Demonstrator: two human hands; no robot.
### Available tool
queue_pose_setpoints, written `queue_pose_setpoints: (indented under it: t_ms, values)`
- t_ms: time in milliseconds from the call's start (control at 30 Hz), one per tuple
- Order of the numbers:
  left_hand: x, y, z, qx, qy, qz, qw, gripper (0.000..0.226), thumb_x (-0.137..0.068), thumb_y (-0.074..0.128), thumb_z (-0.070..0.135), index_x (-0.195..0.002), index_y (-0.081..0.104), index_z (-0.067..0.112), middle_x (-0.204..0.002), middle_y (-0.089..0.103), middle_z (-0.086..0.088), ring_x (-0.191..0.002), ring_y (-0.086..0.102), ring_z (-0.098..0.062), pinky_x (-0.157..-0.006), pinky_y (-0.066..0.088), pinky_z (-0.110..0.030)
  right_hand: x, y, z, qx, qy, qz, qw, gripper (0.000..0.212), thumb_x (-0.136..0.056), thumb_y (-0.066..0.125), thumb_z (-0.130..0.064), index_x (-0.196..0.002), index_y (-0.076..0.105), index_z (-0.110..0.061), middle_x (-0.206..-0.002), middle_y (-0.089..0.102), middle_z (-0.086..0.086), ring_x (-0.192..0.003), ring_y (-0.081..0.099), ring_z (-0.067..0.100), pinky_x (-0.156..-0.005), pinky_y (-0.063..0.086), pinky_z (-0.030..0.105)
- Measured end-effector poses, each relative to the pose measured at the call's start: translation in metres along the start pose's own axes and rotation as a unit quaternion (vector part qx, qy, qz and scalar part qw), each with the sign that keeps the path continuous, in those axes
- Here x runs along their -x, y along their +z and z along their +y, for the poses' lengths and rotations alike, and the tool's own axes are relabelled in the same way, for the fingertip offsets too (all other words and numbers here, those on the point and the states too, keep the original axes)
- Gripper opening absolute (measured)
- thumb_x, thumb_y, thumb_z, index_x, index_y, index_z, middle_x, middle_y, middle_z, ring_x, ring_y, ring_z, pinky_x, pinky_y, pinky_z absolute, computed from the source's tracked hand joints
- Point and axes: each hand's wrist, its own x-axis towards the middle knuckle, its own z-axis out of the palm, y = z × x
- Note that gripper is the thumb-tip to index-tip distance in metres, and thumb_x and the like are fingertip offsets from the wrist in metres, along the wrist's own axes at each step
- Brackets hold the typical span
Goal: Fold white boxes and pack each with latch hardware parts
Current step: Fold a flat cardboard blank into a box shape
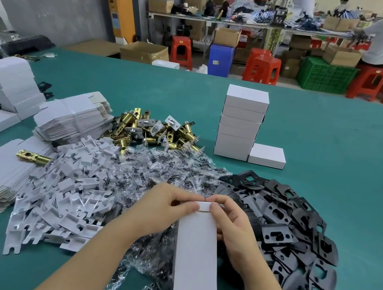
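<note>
Both hands hold one white box above the near-centre of the green table, over the heap of bagged screws. Left hand and right hand pinch its far end, thumbs and forefingers narrow on the small end flap. Near end flap hangs untucked; whether parts are inside cannot be told.

Risks, judged:
- Flap tab misses its slot and creases the card if pushed askew.
- Near end is open: tilting the box toward the near edge could spill any contents.
- Box is unsupported below; a loosened pinch drops it into the black plates or the screws.

Finished boxes are stacked toward the far edge.
</note>
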Motion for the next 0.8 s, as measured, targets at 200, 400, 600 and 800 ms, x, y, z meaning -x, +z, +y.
queue_pose_setpoints:
  t_ms: [200, 400, 600, 800]
  values:
    - [-0.003, 0.006, -0.001, 0.030, -0.035, 0.032, 0.998, 0.013, -0.094, 0.069, 0.044, -0.098, 0.077, 0.053, -0.094, 0.076, 0.023, -0.088, 0.071, -0.003, -0.076, 0.057, -0.029, -0.002, -0.001, 0.003, 0.052, -0.035, 0.019, 0.998, 0.005, -0.096, 0.070, -0.028, -0.100, 0.068, -0.027, -0.089, 0.074, 0.006, -0.076, 0.068, 0.021, -0.061, 0.054, 0.029]
    - [-0.006, 0.005, -0.006, 0.120, -0.050, 0.107, 0.986, 0.012, -0.095, 0.069, 0.036, -0.097, 0.080, 0.042, -0.092, 0.078, 0.013, -0.084, 0.072, -0.007, -0.075, 0.052, -0.028, 0.002, 0.002, -0.002, 0.009, 0.026, -0.068, 0.997, 0.042, -0.095, 0.069, -0.036, -0.133, 0.060, -0.019, -0.109, 0.076, 0.017, -0.091, 0.074, 0.031, -0.078, 0.061, 0.044]
    - [-0.005, 0.000, -0.004, 0.138, -0.049, 0.056, 0.988, 0.011, -0.092, 0.072, 0.041, -0.099, 0.079, 0.046, -0.099, 0.078, 0.015, -0.089, 0.071, 0.000, -0.075, 0.048, -0.017, 0.005, 0.001, -0.005, 0.004, 0.022, -0.076, 0.997, 0.044, -0.090, 0.067, -0.029, -0.129, 0.064, -0.009, -0.109, 0.075, 0.023, -0.091, 0.073, 0.036, -0.079, 0.060, 0.045]
    - [-0.006, -0.005, 0.000, 0.119, -0.048, 0.084, 0.988, 0.016, -0.097, 0.067, 0.035, -0.095, 0.080, 0.044, -0.092, 0.078, 0.013, -0.082, 0.071, -0.003, -0.069, 0.050, -0.017, 0.006, 0.001, -0.006, -0.008, 0.019, -0.104, 0.994, 0.036, -0.092, 0.070, -0.025, -0.128, 0.069, -0.019, -0.111, 0.075, 0.020, -0.092, 0.075, 0.033, -0.075, 0.063, 0.038]
